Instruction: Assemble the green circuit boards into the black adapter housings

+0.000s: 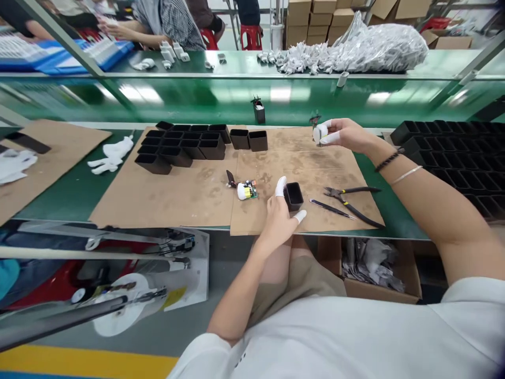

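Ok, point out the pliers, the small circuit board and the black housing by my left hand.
pliers (pixel 352 202), head view, on the crossing handles.
circuit board (pixel 247 190), head view, on its middle.
black housing (pixel 293 196), head view, on its open top.

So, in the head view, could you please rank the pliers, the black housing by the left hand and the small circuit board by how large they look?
1. Pliers, clearly the longest.
2. Black housing and circuit board look alike; too close to rank.

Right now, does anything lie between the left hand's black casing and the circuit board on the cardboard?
Nothing visible does. The left hand grips the black casing, and bare cardboard separates it from the circuit board.
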`<state>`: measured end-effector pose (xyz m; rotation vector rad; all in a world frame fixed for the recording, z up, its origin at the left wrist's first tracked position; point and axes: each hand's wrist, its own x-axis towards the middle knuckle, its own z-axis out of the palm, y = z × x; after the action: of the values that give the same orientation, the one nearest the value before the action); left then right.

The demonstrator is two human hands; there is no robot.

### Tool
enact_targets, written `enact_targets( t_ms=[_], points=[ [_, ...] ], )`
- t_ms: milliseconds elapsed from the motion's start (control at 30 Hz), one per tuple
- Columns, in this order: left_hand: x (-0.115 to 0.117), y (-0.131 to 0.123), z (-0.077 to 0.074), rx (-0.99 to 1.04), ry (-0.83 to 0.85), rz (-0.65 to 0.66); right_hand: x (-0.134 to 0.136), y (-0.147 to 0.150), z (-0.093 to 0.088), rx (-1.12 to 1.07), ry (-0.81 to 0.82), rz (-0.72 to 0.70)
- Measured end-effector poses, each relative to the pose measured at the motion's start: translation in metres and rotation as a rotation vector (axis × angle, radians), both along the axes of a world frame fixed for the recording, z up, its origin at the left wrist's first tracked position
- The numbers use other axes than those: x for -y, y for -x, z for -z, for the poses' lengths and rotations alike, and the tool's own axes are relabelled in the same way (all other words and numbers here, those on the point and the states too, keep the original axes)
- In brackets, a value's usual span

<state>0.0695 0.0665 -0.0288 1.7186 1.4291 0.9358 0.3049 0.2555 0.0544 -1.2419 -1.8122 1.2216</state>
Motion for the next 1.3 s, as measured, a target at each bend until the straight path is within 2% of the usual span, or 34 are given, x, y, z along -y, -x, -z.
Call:
enact_targets(
  t_ms=[100,200,300,400,500,600,700,800,867,900,967,1033,1167,1300],
  points=[
    [-0.003,0.015,0.003,0.127,0.017,0.078,0.054,0.006,0.001,-0.391,0.119,-0.015],
    [-0.002,0.018,0.004,0.116,-0.081,0.037,0.12,0.019,0.013,-0.559,0.144,0.093],
    [0.002,0.01,0.002,-0.094,-0.179,-0.088,0.178,0.033,0.036,-0.733,0.188,0.269],
    [0.006,-0.002,-0.002,-0.341,-0.179,-0.192,0.212,0.044,0.06,-0.927,0.188,0.366],
    [0.014,-0.009,-0.006,-0.472,-0.151,-0.234,0.226,0.05,0.074,-1.031,0.199,0.397],
    [0.025,-0.001,-0.014,-0.457,-0.088,-0.156,0.228,0.051,0.078,-1.048,0.194,0.403],
    [0.022,0.02,-0.019,-0.3,-0.022,0.016,0.227,0.051,0.078,-1.027,0.21,0.403],
    [0.003,0.035,-0.017,-0.051,-0.021,0.271,0.227,0.055,0.078,-1.016,0.223,0.384],
    [-0.01,0.035,-0.015,0.071,0.02,0.414,0.227,0.06,0.077,-0.999,0.15,0.414],
    [-0.013,0.032,-0.016,0.109,0.031,0.436,0.228,0.063,0.076,-0.982,0.086,0.455],
    [-0.012,0.023,-0.021,0.137,-0.011,0.377,0.23,0.07,0.074,-0.934,-0.056,0.547],
    [-0.001,0.015,-0.03,0.12,-0.113,0.256,0.235,0.078,0.07,-0.877,-0.172,0.586],
    [0.027,0.011,-0.05,0.034,-0.284,0.11,0.246,0.091,0.058,-0.769,-0.341,0.52],
    [0.041,0.015,-0.058,-0.063,-0.409,0.088,0.254,0.096,0.05,-0.701,-0.454,0.451]
  ],
)
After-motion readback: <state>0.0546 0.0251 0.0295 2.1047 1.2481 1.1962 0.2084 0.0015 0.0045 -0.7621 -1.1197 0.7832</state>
